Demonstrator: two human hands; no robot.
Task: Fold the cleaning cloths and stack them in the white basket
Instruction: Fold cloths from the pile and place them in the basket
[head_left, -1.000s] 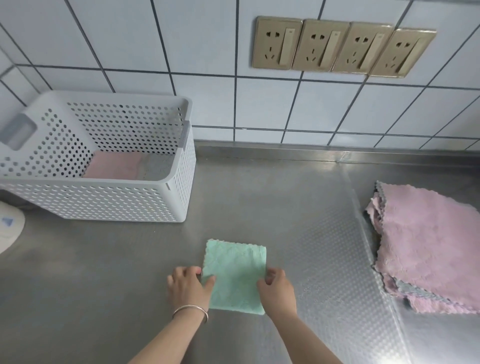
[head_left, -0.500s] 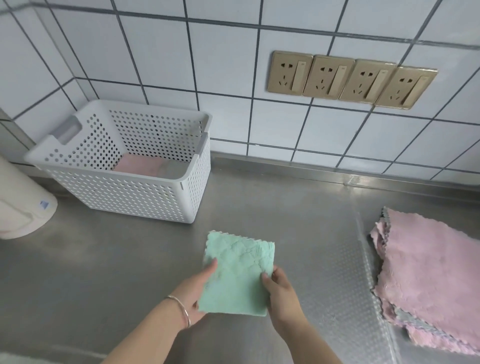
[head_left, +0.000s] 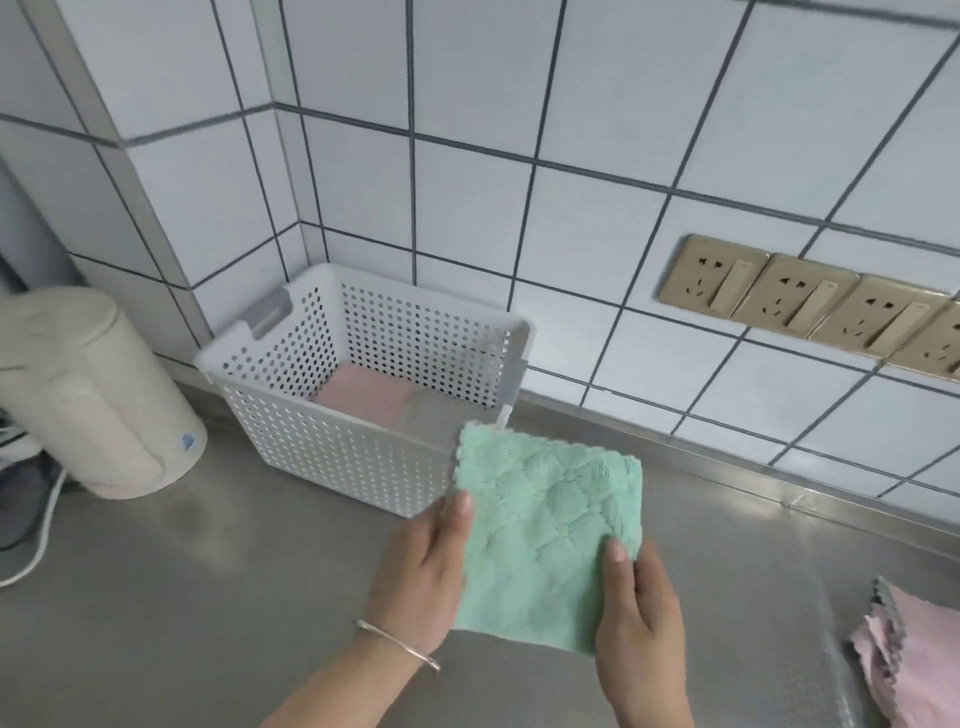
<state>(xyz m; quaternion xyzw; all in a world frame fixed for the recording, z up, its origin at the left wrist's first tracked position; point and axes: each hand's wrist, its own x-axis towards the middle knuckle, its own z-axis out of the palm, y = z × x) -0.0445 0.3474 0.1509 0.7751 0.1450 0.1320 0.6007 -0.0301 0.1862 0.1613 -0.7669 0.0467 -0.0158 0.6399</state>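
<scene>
Left hand (head_left: 421, 577): thumb on top of the green cloth (head_left: 550, 535) at its left edge, remaining fingers hidden beneath; pinching grip. Bracelet (head_left: 397, 644) at the wrist.

Right hand (head_left: 641, 618): thumb laid on the cloth's lower right corner, fingers curled under it; likewise a pinch.

Green cloth: folded to a small square, held flat between both hands and clear of the counter (head_left: 208, 597). Scalloped far edge points away from the fingers, towards the basket.

Basket (head_left: 332, 421): white, perforated, just beyond the cloth's far left corner, standing on the counter in the tiled corner. Contents: a pink cloth (head_left: 358, 392) on the left side of the floor, a grey cloth (head_left: 434, 410) beside it on the right, both folded flat.

Pink pile (head_left: 914, 654): unfolded cloths, well to the right of the right hand, partly cut off by the frame edge.

Beyond the left hand: cream canister (head_left: 88, 395) with a white cable (head_left: 36, 540) beside it. Up and right of the fingers: brass sockets (head_left: 810, 301) on the wall.

Step in hand, by judgement: folding of this cloth done; carriage to the basket under way. Next move calls for lifting the cloth over the near rim, lowering it level onto the cloths inside, and letting go with both hands together so the fold holds. The pink pile remains to be folded.
</scene>
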